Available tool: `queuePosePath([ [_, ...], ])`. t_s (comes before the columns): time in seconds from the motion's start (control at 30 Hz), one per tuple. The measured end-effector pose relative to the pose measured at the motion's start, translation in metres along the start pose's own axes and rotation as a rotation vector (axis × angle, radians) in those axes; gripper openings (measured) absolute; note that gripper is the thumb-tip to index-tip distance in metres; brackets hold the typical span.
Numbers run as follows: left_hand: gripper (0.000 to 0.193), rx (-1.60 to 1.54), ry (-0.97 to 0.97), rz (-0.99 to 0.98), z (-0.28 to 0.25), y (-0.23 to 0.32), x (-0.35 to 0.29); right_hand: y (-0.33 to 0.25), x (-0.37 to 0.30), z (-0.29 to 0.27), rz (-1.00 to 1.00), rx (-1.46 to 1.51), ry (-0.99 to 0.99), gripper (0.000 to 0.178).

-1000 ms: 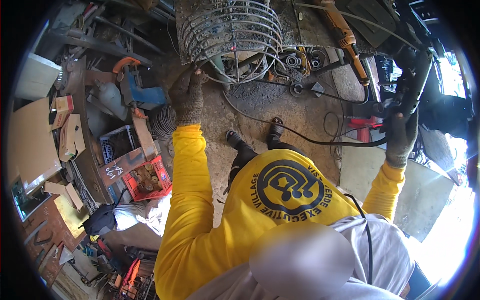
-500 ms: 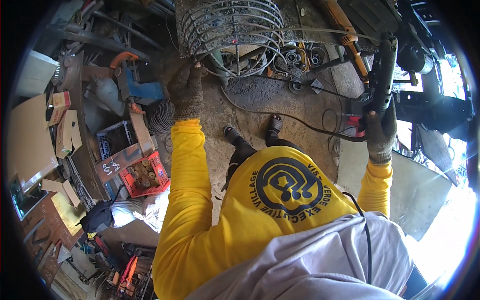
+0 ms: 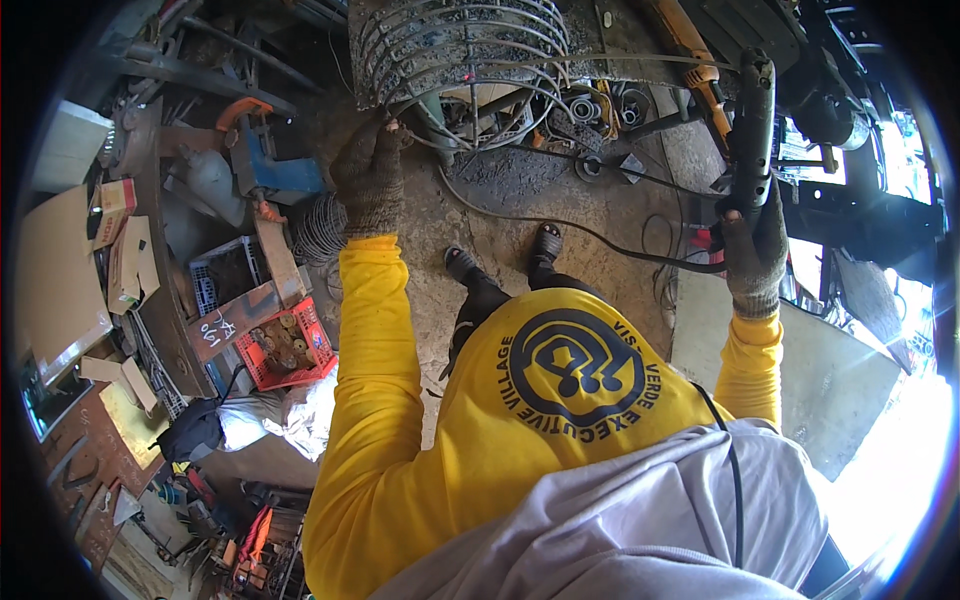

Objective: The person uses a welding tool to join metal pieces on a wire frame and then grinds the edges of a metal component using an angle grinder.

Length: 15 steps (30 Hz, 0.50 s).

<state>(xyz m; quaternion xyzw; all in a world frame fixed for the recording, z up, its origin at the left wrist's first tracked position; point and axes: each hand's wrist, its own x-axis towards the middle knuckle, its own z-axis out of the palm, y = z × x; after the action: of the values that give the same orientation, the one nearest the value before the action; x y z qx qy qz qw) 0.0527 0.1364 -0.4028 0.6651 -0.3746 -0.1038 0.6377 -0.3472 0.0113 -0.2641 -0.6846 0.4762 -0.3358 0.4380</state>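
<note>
My left hand (image 3: 369, 175), in a worn knit glove, is closed on the lower left edge of a cage of round metal rings (image 3: 470, 50). A tiny red glow shows on the upright bar of this wire cage. My right hand (image 3: 755, 255), gloved too, grips a dark tubular welding electrode holder (image 3: 753, 130) with holes along it. From its upper end a long thin rod (image 3: 640, 60) reaches left to the cage; where the rod ends is hard to make out. A black cable (image 3: 600, 238) runs across to my right hand.
An orange power tool (image 3: 690, 60) lies on the bench (image 3: 600, 70) beyond. Metal rings (image 3: 584, 110) and scraps sit below the cage. To the left stand a blue vise (image 3: 270, 165) and a red crate (image 3: 290, 345) of parts. Dark metal framework (image 3: 860, 215) is at right.
My right hand and the electrode holder have shifted slightly left, and the holder stands more upright. My left hand stays on the cage, which looks unmoved.
</note>
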Motion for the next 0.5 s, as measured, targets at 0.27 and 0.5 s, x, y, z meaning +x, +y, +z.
queuePosePath([
  [0.27,0.024,-0.002,0.001,0.070,0.002,0.002,0.001,0.002,0.004,0.000,0.030,-0.014,-0.015,0.052],
  [0.5,0.023,0.857,-0.106,0.458,-0.013,-0.022,0.008,0.005,0.004,-0.004,-0.010,0.075,-0.109,0.043],
])
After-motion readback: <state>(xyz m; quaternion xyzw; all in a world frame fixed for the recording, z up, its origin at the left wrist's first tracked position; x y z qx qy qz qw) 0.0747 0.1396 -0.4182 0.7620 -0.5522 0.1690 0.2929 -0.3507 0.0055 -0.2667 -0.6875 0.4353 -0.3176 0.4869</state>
